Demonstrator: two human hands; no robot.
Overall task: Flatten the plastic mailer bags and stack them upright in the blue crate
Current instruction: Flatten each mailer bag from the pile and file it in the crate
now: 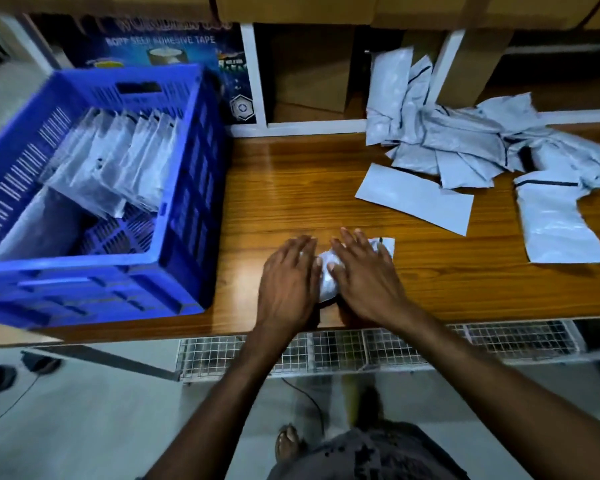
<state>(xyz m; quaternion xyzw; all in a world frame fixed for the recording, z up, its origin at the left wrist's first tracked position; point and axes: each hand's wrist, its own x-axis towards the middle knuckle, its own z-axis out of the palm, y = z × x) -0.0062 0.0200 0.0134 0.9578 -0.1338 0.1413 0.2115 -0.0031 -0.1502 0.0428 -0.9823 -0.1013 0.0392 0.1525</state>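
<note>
Down at the near edge of the wooden worktop (291, 188), I watch both hands press palm-down on one crumpled mailer bag (327, 277). The left hand (288, 271) lies flat with its fingers straight and close together, covering the bag's left part. The right hand (361, 271) is spread wider, fingers fanned over the right part. Neither hand curls round or pinches the plastic. A rumpled bulge of the bag rises in the gap between the two hands, and one corner pokes out past the right fingertips. How much of the bag already lies flat under the palms I cannot tell. To the left, the blue crate (174, 271) sits on the worktop, just beside the left hand but not touching it. Inside, a row of stacked bags (118, 161) stands on edge, leaning toward the far wall. Across the worktop to the right, well apart from the hands, a loose pile of bags (465, 143) lies heaped against the white shelf frame (253, 74). A single flat bag (416, 199) lies in front of the pile, and another bag (561, 230) lies farther right. Behind the crate stands a blue adhesive tape carton (174, 39).
</note>
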